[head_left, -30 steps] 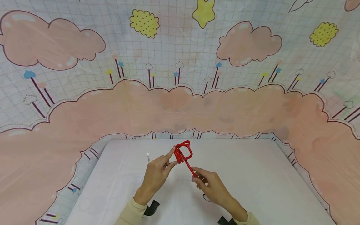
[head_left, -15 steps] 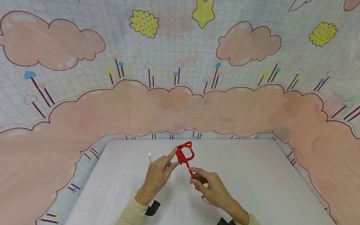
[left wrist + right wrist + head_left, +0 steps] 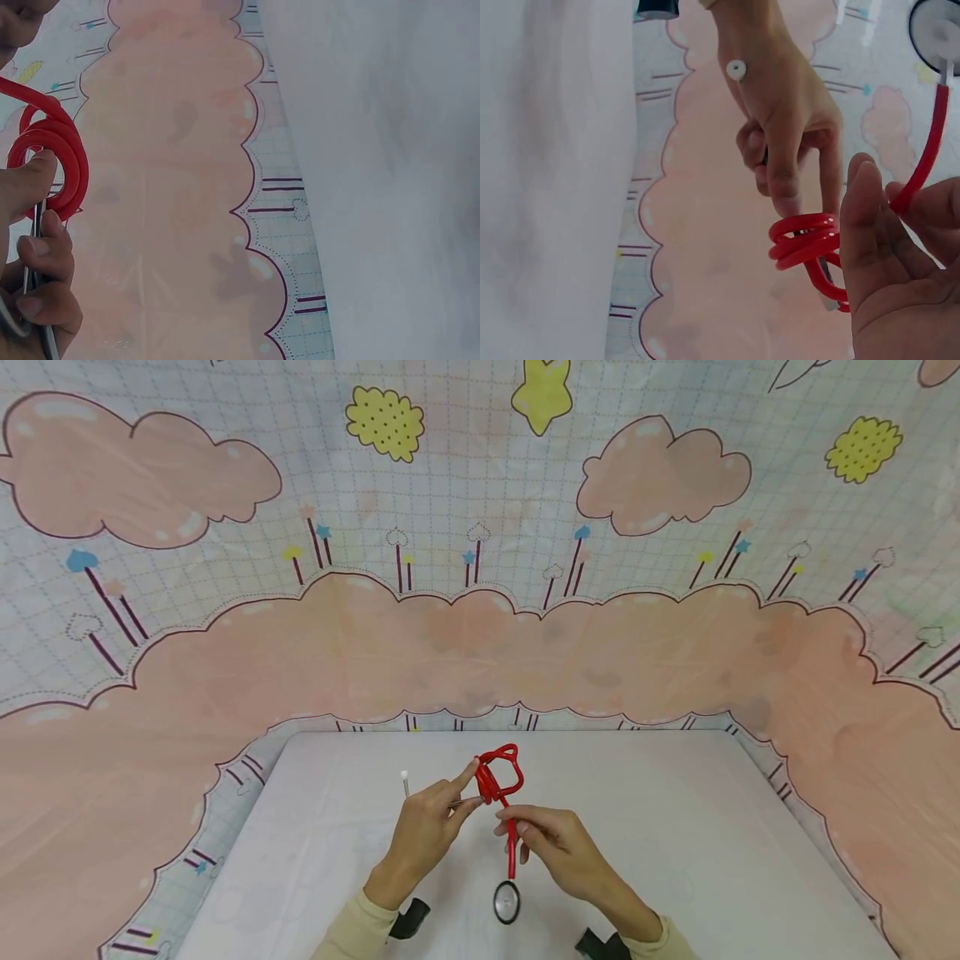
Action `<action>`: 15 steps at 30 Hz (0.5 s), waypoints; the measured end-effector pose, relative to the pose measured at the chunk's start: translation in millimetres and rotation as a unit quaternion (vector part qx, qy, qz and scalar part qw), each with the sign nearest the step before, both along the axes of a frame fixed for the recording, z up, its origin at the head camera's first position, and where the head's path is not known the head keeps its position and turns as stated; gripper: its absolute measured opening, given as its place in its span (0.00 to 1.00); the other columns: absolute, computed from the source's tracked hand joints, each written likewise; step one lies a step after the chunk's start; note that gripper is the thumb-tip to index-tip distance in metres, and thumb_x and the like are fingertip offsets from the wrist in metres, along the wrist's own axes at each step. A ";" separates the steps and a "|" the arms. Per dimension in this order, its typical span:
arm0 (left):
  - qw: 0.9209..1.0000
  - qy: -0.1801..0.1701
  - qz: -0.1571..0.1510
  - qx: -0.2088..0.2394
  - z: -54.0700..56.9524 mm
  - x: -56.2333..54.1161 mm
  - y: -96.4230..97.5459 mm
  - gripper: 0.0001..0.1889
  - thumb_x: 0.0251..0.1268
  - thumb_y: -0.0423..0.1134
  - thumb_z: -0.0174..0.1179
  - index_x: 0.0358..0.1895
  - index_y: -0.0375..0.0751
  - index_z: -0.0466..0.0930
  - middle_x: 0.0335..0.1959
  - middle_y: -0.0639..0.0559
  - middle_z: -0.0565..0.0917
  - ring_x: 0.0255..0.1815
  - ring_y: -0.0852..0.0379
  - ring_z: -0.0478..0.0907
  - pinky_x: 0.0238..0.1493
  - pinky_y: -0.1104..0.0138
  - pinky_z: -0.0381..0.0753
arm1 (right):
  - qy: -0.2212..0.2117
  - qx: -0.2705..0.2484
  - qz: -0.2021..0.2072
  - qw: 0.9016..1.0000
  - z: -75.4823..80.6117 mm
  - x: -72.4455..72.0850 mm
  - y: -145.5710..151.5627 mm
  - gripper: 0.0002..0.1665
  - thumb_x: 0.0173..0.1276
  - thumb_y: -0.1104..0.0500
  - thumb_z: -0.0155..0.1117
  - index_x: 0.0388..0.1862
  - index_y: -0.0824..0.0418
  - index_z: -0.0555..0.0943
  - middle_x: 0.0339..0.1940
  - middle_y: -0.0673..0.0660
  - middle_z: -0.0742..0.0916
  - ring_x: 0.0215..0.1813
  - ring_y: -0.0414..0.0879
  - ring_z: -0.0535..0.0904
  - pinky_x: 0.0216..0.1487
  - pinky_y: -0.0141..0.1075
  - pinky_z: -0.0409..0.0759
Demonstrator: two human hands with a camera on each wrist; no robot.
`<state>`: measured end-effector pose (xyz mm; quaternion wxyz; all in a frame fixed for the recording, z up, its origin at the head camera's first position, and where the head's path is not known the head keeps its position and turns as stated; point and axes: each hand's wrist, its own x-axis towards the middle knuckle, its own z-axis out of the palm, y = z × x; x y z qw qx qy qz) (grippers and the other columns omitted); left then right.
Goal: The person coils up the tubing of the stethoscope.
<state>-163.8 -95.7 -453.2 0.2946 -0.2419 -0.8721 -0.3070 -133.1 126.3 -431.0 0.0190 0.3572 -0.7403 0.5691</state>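
A stethoscope with red tubing (image 3: 517,772) is held above the white table by both hands. Its tubing is wound into a coil with a loop sticking out. My left hand (image 3: 422,831) grips the coil and the metal ear tubes (image 3: 39,225), with the thumb at the coil's opening in the left wrist view. A white ear tip (image 3: 404,775) pokes out beyond that hand. My right hand (image 3: 562,852) pinches the free tubing below the coil. From there the round, dark-rimmed chest piece (image 3: 507,902) hangs down. In the right wrist view part of the coil (image 3: 806,244) is hidden behind the right hand.
The white table (image 3: 300,835) spreads beneath both hands. Behind and around it hangs a cloth (image 3: 480,652) printed with clouds. Black wrist-worn pieces (image 3: 409,918) show near both sleeves.
My right hand has shifted up the tubing, closer to the coil. The chest piece, mostly hidden before, now dangles below it. My left hand and the coil have drifted slightly right and down.
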 end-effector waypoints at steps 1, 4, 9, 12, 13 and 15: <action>1.000 0.001 -0.001 0.001 -0.4 -0.1 0.2 0.33 0.54 0.38 0.72 0.66 0.49 0.75 0.24 0.55 0.85 0.22 0.67 0.73 0.26 0.79 0.74 | -0.003 0.001 0.001 1.000 0.1 -0.3 -0.2 0.15 0.75 0.68 0.52 0.56 0.66 0.80 0.42 0.63 0.88 0.33 0.43 0.83 0.35 0.35 0.85; 1.000 0.004 -0.004 0.004 -1.7 -0.3 0.9 0.33 0.55 0.38 0.72 0.67 0.49 0.75 0.24 0.55 0.84 0.22 0.67 0.73 0.25 0.79 0.73 | 0.005 0.018 -0.014 1.000 0.5 -1.2 -1.5 0.16 0.73 0.66 0.58 0.57 0.65 0.79 0.44 0.63 0.89 0.34 0.40 0.83 0.37 0.35 0.85; 1.000 0.005 -0.012 0.007 -3.4 -0.5 1.9 0.34 0.54 0.38 0.73 0.67 0.50 0.75 0.26 0.54 0.86 0.24 0.65 0.80 0.27 0.79 0.76 | 0.060 0.037 -0.075 0.995 0.9 -4.0 -4.5 0.14 0.67 0.67 0.65 0.51 0.62 0.83 0.37 0.57 0.90 0.35 0.38 0.84 0.37 0.33 0.85; 1.000 0.007 -0.019 -0.002 -3.4 0.7 3.1 0.33 0.53 0.38 0.73 0.67 0.49 0.75 0.25 0.54 0.85 0.23 0.65 0.79 0.27 0.79 0.76 | 0.107 0.028 -0.109 0.988 0.6 -6.3 -5.2 0.12 0.63 0.68 0.67 0.46 0.62 0.86 0.29 0.54 0.89 0.28 0.36 0.82 0.30 0.31 0.82; 1.000 0.008 -0.022 -0.005 -3.4 1.2 3.8 0.32 0.53 0.38 0.73 0.65 0.49 0.77 0.25 0.55 0.85 0.23 0.65 0.79 0.26 0.79 0.75 | 0.122 0.024 -0.123 0.985 0.8 -7.0 -5.5 0.11 0.62 0.68 0.69 0.44 0.62 0.87 0.28 0.52 0.88 0.27 0.35 0.80 0.27 0.30 0.80; 1.000 0.013 -0.025 -0.012 -3.6 2.6 5.3 0.28 0.53 0.38 0.73 0.61 0.46 0.80 0.24 0.55 0.85 0.23 0.66 0.79 0.26 0.79 0.76 | 0.153 0.010 -0.149 0.977 1.6 -9.2 -6.4 0.08 0.59 0.66 0.71 0.39 0.62 0.88 0.26 0.50 0.85 0.25 0.35 0.76 0.24 0.29 0.76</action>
